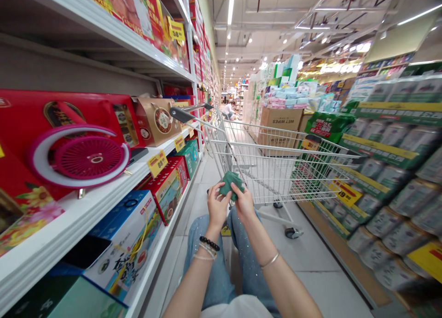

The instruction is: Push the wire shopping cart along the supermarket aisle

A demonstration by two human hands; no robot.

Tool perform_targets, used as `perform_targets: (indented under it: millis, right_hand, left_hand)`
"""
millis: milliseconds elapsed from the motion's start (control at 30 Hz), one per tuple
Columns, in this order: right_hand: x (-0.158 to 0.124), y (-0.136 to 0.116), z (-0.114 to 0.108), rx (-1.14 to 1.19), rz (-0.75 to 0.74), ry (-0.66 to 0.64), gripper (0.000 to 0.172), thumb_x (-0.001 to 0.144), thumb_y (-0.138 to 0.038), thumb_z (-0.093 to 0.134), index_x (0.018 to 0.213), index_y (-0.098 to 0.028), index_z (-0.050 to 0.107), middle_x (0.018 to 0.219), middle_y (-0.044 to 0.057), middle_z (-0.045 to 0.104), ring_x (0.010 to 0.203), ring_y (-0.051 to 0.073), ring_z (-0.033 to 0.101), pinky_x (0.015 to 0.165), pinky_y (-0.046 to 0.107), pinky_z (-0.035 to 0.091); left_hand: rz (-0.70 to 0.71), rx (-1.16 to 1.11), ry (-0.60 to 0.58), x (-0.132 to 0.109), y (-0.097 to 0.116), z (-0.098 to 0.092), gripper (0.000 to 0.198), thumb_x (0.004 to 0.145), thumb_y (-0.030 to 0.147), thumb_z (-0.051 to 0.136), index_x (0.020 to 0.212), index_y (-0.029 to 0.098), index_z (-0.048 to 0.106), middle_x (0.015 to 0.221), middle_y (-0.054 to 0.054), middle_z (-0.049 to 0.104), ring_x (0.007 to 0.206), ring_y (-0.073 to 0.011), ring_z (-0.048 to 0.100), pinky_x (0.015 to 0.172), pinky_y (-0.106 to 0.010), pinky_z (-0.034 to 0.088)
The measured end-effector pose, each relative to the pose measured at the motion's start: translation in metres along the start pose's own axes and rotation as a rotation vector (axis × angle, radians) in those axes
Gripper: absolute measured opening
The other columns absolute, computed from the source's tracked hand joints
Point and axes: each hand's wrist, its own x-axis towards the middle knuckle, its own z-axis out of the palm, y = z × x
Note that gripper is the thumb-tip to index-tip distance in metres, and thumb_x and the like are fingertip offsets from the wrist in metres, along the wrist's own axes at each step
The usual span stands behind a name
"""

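A crumpled green cloth (pixel 230 182) is held between both hands, above my knees. My left hand (pixel 218 203) pinches its lower left side, with the thumb and fingers closed on it. On the right side, my right hand (pixel 244 202) grips the same cloth, fingers bent over its edge. The cloth looks folded or bunched, and part of it is hidden behind the fingers. Just beyond the hands stands a wire shopping cart (pixel 262 166). To the left, a pink round fan with a crescent light (pixel 83 157) stands on a white shelf (pixel 103 189).
Gift boxes (pixel 162 120) and price tags (pixel 157 164) line the left shelves. A blue and white box (pixel 127 235) lies on the bottom shelf, with a dark phone-like object (pixel 84 251) near it. Stacked cans (pixel 390 216) stand on the right. Cartons (pixel 279 124) are beyond the cart.
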Motion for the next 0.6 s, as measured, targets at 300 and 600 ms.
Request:
perform_targets:
  millis: [300,600]
  right_hand:
    - [0.061,-0.043,0.016,-0.988,-1.123,-0.255,0.048,0.091,-0.012,0.04,0.13,-0.026,0.062,0.135,0.003,0.062,0.133,0.019,0.051,0.114,0.04,0.039]
    - [0.105,0.002,-0.024,-1.35,-1.182,-0.651,0.042,0.098,-0.014,0.04,0.134,-0.026,0.059,0.138,0.004,0.059,0.132,0.016,0.051,0.114,0.036,0.041]
  left_hand:
    - [-0.177,-0.301,0.003,0.086,0.022,0.001,0.042,0.071,0.012,0.055,0.11,0.023,0.064,0.137,-0.006,0.058,0.134,-0.022,0.047,0.113,-0.037,0.035]
    - [-0.371,-0.492,-0.003,0.111,0.037,0.003,0.042,0.087,0.033,0.04,0.118,0.016,0.061,0.119,-0.012,0.069,0.121,-0.0185,0.06,0.109,-0.032,0.039]
